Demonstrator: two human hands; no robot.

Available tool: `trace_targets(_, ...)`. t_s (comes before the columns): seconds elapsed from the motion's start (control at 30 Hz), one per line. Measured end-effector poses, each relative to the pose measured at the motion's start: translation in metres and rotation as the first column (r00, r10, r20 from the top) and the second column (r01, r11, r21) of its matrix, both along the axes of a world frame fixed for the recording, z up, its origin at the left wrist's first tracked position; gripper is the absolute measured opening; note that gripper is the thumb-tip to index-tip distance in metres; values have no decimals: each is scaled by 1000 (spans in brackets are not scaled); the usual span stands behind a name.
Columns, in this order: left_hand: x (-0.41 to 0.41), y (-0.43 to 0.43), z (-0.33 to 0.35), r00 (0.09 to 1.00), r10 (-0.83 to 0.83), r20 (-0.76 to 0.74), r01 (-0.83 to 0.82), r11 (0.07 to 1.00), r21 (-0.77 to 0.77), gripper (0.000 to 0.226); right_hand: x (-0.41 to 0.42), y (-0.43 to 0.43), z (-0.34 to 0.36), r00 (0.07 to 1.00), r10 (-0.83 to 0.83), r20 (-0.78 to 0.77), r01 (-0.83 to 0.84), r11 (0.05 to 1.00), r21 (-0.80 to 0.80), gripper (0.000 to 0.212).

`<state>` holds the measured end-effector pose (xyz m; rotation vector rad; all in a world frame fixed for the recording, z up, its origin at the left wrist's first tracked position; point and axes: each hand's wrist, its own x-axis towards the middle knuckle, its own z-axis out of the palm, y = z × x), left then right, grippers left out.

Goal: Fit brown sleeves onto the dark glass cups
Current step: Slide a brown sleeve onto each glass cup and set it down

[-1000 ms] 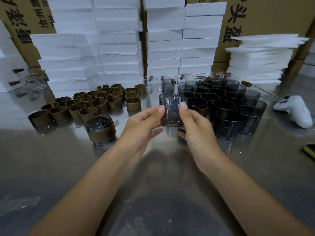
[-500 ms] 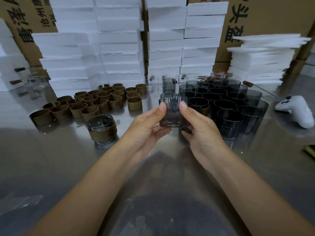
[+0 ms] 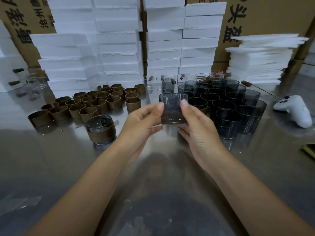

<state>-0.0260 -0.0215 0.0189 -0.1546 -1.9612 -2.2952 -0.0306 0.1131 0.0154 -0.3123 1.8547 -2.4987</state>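
Both hands, head view: our left hand [image 3: 141,123] and right hand [image 3: 197,132] pinch one dark glass cup [image 3: 173,109] by its sides, above the counter [image 3: 51,159].
Sleeves: brown sleeves [image 3: 95,103] stand left, apart.
Next: we should keep it level and slide a sleeve on squarely.

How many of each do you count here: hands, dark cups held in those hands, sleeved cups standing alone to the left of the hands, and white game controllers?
hands: 2 (left hand, right hand)
dark glass cup, held by both hands: 1
sleeved cup, standing alone: 1
white game controller: 1
Total: 5
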Motion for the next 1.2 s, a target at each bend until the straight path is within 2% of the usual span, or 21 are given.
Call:
trace_targets(0.17, 3, 6, 0, 999, -43, 10, 43, 999, -7, 49, 1, -1, 0, 996, -80, -27, 81, 997, 15, 69)
trace_targets(0.3, 3, 6, -1, 997, -78, -2, 79, 996, 51, 44, 2, 1, 1, 998, 32, -60, -33, 999, -4, 45)
trace_targets(0.4, 4, 4, -1, 996, -89, -8, 90, 995, 49, 46, 0, 4, 0, 995, 59, -76, -59, 998, 6, 42)
trace_targets(0.5, 2, 2, 0, 994, -112, 9, 111, 991, 72, 40, -4, 6, 0, 997, 78, 22, -77, 996, -48, 59)
trace_targets(0.53, 2, 0, 0, 992, -127, 14, 125, 988, 88, 37, -6, 7, 1, 994, 86, 63, -81, 993, -86, 59)
trace_targets(0.63, 0, -2, 0, 988, -153, 12, 151, 981, 125, 38, -7, 8, 2, 988, 99, 122, -79, 984, -158, 39)
trace_targets(0.73, -1, -1, -2, 989, -148, -3, 147, 980, 132, 39, -7, 9, 0, 988, 108, 107, -92, 985, -147, 49)
trace_targets(0.8, 0, 0, -2, 993, -121, -14, 122, 989, 89, 42, -6, 8, 0, 990, 103, 95, -91, 988, -124, 50)
trace_targets(0.93, 1, 3, 1, 997, -65, -32, 63, 996, -60, 61, -7, 7, -1, 990, 77, 115, -62, 990, -124, 26)
trace_targets(1.07, 4, 5, 1, 995, -76, -58, 63, 978, -197, 76, -6, 8, 3, 977, 78, 200, -27, 970, -243, 28)
trace_targets(1.2, 5, 7, -2, 997, -13, -81, -7, 970, -241, 66, -6, 7, 2, 972, 68, 226, -15, 973, -230, 34)
